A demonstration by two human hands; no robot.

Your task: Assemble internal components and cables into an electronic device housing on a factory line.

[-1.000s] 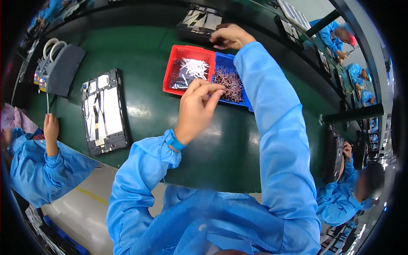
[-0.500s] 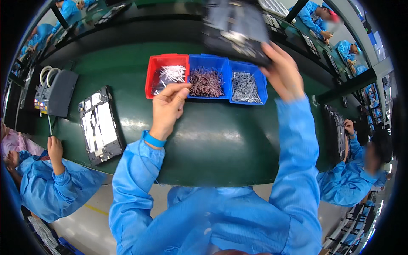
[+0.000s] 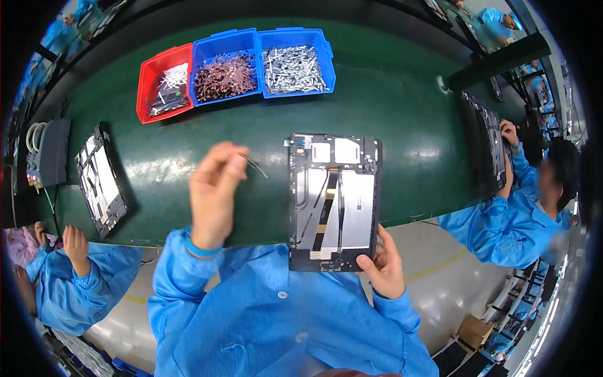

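In my right hand [image 3: 384,267] is a tablet [image 3: 361,217] without its back cover, gripped by the lower right corner. Its silver inner plates, dark cable strips and black frame face up, and it lies over the near table edge. My left hand [image 3: 213,195] is closed in a pinch to the left of the tablet. From its fingertips sticks out a thin wire [image 3: 259,168], pointing toward the tablet; the wire's other end is hidden by the fingers.
Across the green table [image 3: 402,113] stand a red bin [image 3: 143,94] of white strips, a blue bin [image 3: 196,45] of brownish small parts and a blue bin [image 3: 328,60] of silvery parts. Another opened tablet [image 3: 103,182] lies left. Co-workers sit left and right, one beside a grey box [image 3: 55,151].
My right hand has brought the tablet from above the far side of the table down to the near edge. My left hand has moved away from the bins with a thin wire showing. The view has shifted.
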